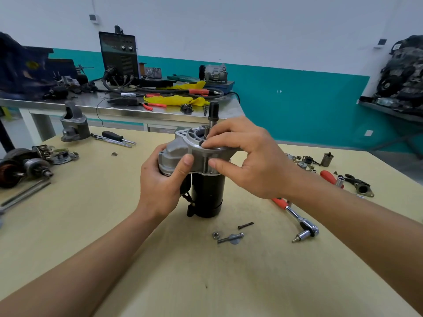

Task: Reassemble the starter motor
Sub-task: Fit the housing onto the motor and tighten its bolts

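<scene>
Head view: starter motor (208,193) upright, shaft (213,112) up; left hand (160,181) grips housing (174,154), right hand (248,161) pinches flange (195,149).

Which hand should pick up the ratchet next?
Right, probably. The ratchet lies right of the starter motor, close under the right hand; the left hand grips the motor's housing, steadying it.

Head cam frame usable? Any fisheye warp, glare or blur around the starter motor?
Head view: wide-angle warp, forearms balloon toward the lower corners and the teal wall band runs slanted. Lighting is soft and even, with faint shadows under the starter motor and ratchet. Small glints show on the ratchet head. Starter motor, left hand and right hand are sharp. The armature at the left edge is softer.
</scene>
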